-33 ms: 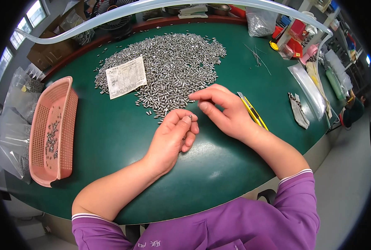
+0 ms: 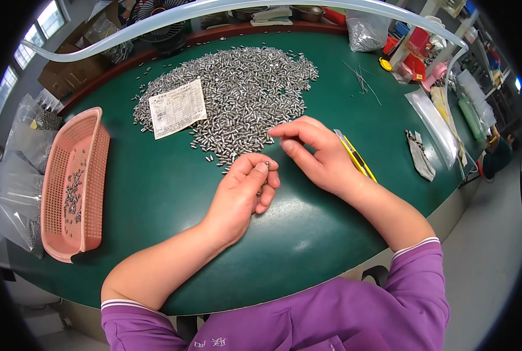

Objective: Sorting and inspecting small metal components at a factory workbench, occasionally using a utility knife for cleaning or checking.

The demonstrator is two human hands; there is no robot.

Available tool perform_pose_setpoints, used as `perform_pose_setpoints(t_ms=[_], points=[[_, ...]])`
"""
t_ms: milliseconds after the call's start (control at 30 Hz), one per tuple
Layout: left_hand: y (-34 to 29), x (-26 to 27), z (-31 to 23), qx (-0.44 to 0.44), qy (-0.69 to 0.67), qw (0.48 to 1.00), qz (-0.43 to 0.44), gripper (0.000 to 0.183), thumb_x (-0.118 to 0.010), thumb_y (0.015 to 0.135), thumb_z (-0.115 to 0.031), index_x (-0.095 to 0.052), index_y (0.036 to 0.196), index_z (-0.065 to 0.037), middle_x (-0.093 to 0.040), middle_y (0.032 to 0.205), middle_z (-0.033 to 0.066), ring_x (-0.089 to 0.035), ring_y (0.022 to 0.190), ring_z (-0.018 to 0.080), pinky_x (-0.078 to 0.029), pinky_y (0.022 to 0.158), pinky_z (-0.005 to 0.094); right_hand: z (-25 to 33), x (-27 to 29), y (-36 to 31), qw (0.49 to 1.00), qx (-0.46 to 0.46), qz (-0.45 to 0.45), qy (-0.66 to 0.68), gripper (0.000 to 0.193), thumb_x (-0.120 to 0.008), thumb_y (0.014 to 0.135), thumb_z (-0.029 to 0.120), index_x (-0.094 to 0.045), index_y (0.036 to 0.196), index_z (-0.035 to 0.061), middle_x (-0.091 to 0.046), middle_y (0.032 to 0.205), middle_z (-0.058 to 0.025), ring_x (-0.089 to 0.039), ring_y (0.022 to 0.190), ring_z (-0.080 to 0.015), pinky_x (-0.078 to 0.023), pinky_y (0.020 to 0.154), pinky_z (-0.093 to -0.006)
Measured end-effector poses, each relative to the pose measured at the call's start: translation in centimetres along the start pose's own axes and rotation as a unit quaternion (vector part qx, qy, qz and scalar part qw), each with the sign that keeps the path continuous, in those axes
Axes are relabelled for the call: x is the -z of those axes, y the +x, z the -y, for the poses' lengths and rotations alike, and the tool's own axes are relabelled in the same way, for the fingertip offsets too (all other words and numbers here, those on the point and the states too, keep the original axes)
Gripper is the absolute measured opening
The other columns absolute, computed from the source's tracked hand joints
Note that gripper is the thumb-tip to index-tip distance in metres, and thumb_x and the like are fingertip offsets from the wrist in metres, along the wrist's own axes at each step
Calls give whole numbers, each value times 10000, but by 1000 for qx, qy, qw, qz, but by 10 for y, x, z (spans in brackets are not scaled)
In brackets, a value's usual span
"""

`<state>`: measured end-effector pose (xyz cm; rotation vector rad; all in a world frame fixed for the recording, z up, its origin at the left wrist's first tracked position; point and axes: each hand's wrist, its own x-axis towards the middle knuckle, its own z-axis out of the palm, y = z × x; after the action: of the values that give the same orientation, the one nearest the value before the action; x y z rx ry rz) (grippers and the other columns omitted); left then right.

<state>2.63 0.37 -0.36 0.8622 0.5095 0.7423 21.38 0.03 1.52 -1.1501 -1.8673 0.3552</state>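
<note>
Metal pins lay heaped, long axes every which way, beyond and left of the spread right grip; the left grip pinched one pin

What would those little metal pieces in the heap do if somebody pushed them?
The small metal pieces would probably roll, since they look short and rounded. They would likely scatter too, lying loose on a smooth green tabletop. Their metallic shine suggests they are hard and would hardly bend.
</note>
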Motion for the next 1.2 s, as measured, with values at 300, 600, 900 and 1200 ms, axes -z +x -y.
perform_pose_setpoints(t_ms=[300, 600, 900, 1200], points=[[0, 0, 0, -11, -3, 1000, 12, 161, -416, 1005, -181, -526, 1038, -68, -538, 815, 26, -441, 587, 69, -342, 489, 200, -9, 0, 2, 993, 48, -6, -105, 197, -618, 785, 2, -656, 954, 95, -606, 888, -65, -580, 865, -267, -472, 765, -366], [0, 0, 0, -10, -7, 1000, -2, 159, -402, 1009, -187, -497, 1019, -60, -542, 818, 24, -437, 590, 69, -344, 490, 200, 6, 4, 0, 979, 166, 38, -108, 333, -647, 679, -6, -677, 975, 143, -574, 907, -24, -569, 822, -231, -451, 698, -355], [1, 2, 1, 3, -12, 1000, -9, 156, -410, 1007, -188, -495, 1021, -57, -540, 814, 24, -426, 587, 67, -340, 487, 199, 3, 8, 2, 966, 202, 27, -157, 323, -666, 665, -6, -683, 956, 132, -572, 899, -21, -571, 762, -221, -442, 650, -348], [0, 1, 2, -2, -9, 1000, -18, 155, -425, 1001, -183, -503, 1029, -52, -536, 811, 21, -420, 579, 62, -338, 483, 199, 5, 6, 1, 978, 170, 48, -110, 311, -656, 686, -20, -675, 959, 126, -583, 919, -33, -578, 817, -233, -462, 694, -351]])
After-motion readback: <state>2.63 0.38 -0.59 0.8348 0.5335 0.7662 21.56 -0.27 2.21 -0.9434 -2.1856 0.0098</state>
